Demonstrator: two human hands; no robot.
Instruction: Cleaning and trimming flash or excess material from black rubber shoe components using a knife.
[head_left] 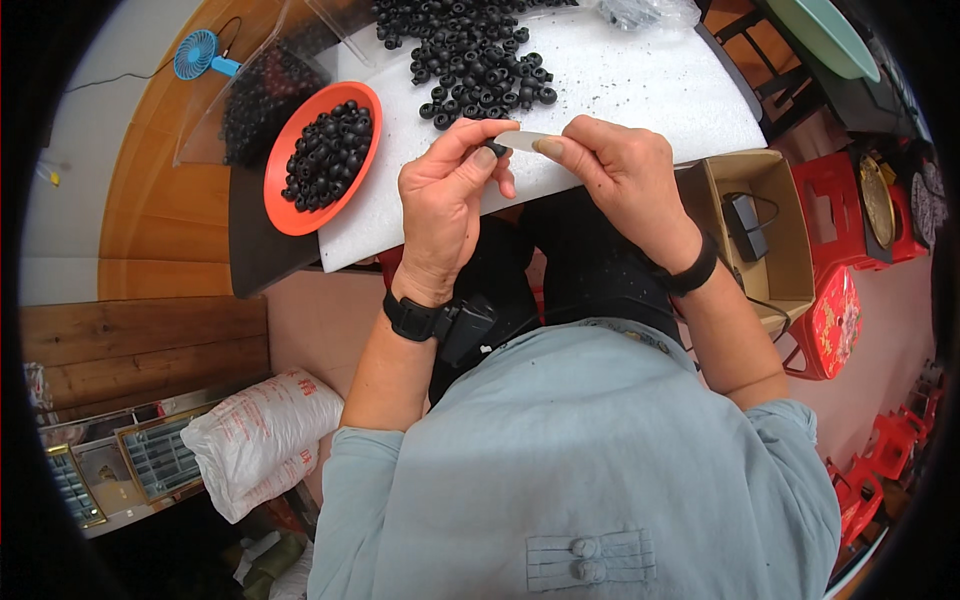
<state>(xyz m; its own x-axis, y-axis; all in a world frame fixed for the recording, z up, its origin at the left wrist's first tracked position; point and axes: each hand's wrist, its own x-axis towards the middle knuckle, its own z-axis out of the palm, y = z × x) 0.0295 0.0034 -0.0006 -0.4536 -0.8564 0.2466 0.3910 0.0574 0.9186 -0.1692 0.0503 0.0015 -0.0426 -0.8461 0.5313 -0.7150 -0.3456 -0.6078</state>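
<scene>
My left hand (443, 200) pinches a small round black part (495, 148) between thumb and fingers, above the table's near edge. From the right, my right hand (632, 175) grips a short, pale flat blade (519, 141) with thumb and fingers. Its rounded tip meets the black part at my left fingertips; whether the edge bites into it is too small to tell. Just beyond my hands lies a heap of similar black parts (470, 65), many with a hole. To the left, an orange-red bowl (274, 190) holds more black parts.
A white foam sheet (640, 100) with black crumbs covers the tabletop. At the left stand a clear plastic box (215, 125) and a blue fan (197, 55). By my right arm is a cardboard box (790, 200), with red stools (830, 325) beyond. A white sack (262, 430) sits lower left.
</scene>
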